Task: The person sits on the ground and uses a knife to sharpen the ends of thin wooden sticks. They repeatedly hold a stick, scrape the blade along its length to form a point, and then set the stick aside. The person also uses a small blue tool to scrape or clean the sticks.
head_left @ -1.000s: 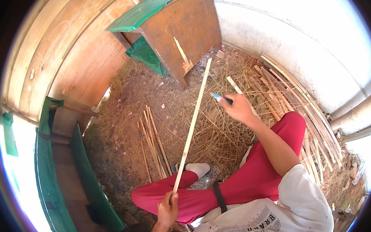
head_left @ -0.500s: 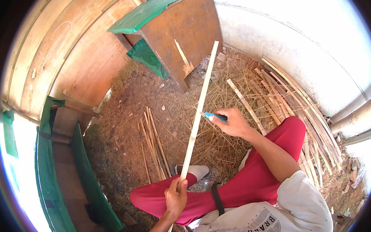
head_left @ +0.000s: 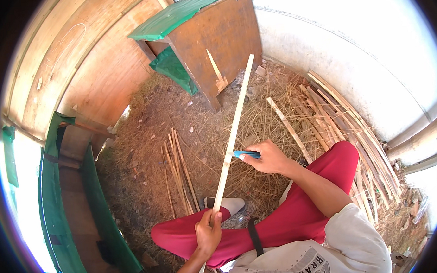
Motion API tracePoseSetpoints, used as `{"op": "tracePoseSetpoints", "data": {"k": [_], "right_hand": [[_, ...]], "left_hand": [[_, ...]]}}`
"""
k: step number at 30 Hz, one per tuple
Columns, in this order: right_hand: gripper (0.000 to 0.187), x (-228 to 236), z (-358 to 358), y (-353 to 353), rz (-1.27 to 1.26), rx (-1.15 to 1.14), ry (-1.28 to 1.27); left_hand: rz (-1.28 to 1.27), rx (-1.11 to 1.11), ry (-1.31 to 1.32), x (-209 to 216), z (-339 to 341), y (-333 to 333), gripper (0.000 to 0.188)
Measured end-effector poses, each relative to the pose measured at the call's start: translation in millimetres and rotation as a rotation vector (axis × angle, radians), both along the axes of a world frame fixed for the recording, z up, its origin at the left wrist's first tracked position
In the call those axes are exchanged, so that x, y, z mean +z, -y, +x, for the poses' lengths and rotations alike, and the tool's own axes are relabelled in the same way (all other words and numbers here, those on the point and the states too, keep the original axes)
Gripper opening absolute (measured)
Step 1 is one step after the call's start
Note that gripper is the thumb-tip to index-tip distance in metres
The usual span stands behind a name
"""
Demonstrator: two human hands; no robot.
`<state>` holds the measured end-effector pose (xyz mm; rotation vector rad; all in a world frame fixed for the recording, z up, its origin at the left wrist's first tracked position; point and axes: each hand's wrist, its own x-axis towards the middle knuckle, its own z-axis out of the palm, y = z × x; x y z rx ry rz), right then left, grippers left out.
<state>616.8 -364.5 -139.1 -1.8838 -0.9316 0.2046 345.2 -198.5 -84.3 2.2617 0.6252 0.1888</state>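
Observation:
My left hand (head_left: 209, 237) is closed around the lower part of a long pale bamboo strip (head_left: 238, 112). The strip slants up and away over my crossed legs, its far end in front of a wooden cabinet. A blue-handled cutter knife (head_left: 249, 155) is gripped in my right hand (head_left: 270, 157). Its tip meets the strip about midway along; the blade itself is too small to make out. Thin straw-like shavings (head_left: 253, 128) lie on the ground beyond my right hand.
Many split bamboo strips (head_left: 340, 115) are piled at the right along the white wall (head_left: 345, 50). Several thin strips (head_left: 179, 169) lie left of my foot. The cabinet (head_left: 215, 40) with a green cover stands at the back. Green-edged wooden troughs (head_left: 71, 204) run along the left.
My right hand has drawn the cutter knife down along the bamboo strip toward me. The strip's far end has dipped slightly nearer and left. My left hand keeps its hold.

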Motion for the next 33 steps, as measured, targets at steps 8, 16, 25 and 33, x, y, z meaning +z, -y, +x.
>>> {"op": "tracePoseSetpoints", "data": {"k": [8, 16, 25, 33], "right_hand": [[0.036, -2.9, 1.0, -1.1, -0.03, 0.008, 0.039], [0.034, -5.5, -1.4, -3.8, -0.027, -0.106, 0.188], [0.035, -5.9, -6.7, -15.2, -0.203, -0.101, 0.214], [0.035, -21.3, -6.0, -22.6, -0.2, -0.071, 0.22]], "left_hand": [[-0.032, 0.014, -0.019, -5.4, -2.9, -1.3, 0.025], [-0.49, 0.016, -0.023, -12.4, -7.2, -2.6, 0.036], [-0.829, 0.099, -0.134, -0.8, -16.4, -11.2, 0.036], [-0.768, 0.133, -0.208, -0.9, -18.1, -8.3, 0.038]]}}
